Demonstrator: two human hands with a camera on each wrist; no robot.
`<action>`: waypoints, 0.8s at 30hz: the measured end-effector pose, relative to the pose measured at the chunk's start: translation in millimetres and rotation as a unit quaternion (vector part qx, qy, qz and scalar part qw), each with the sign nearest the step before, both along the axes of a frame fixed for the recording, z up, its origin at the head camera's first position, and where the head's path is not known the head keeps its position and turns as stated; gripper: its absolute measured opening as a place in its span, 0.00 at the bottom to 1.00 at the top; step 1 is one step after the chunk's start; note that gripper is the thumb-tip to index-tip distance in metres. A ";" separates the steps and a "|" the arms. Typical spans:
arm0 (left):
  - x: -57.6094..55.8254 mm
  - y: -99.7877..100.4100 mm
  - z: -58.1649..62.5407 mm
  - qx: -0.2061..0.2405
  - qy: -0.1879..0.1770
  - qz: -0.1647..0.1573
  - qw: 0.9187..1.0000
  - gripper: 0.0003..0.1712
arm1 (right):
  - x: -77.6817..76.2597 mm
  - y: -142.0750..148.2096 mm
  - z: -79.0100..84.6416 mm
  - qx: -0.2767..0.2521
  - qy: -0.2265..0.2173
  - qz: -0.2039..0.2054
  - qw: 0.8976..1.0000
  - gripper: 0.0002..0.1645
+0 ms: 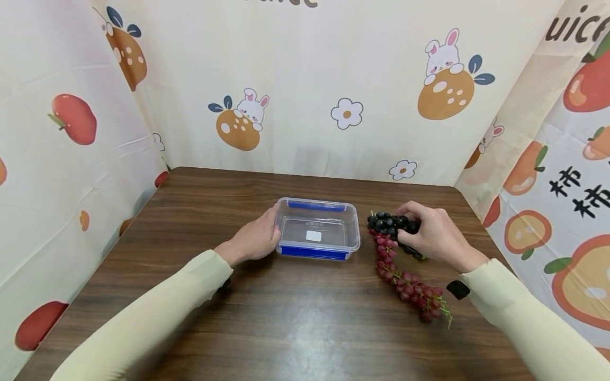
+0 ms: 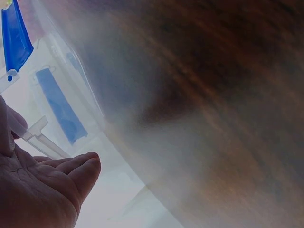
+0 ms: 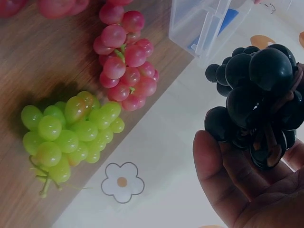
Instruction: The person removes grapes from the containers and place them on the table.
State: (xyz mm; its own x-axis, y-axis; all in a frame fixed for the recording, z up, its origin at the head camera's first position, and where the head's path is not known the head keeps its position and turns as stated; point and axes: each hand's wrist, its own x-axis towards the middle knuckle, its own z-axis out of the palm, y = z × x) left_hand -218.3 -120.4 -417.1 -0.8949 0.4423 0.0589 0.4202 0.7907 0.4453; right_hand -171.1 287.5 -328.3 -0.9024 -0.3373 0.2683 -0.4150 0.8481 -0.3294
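A clear plastic food container with blue latch strips stands without a lid on the table. My left hand holds its left end; in the left wrist view, the thumb and fingers lie on either side of a clear side flap. To the right, my right hand grips a bunch of black grapes, which appears raised in the right wrist view. Green grapes lie close by, mostly hidden from the head view. Red grapes trail toward the front, beside the right hand.
The brown wooden table ends at a printed curtain along the back, with more curtain at both sides. A small dark device sits at the right wrist.
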 end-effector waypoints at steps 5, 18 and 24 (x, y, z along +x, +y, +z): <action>-0.2 -0.5 -0.3 0.000 0.003 0.000 1.000 0.41 | 2.0 5.9 -1.8 0.002 -0.003 -0.003 1.000 0.19; -1.2 -1.0 -1.0 -0.001 0.004 0.001 1.000 0.40 | 8.8 20.9 -5.3 0.008 -0.006 -0.014 1.000 0.19; -1.4 -0.1 -1.9 -0.005 0.008 0.000 1.000 0.40 | 11.9 26.7 -7.5 0.009 -0.007 -0.025 1.000 0.19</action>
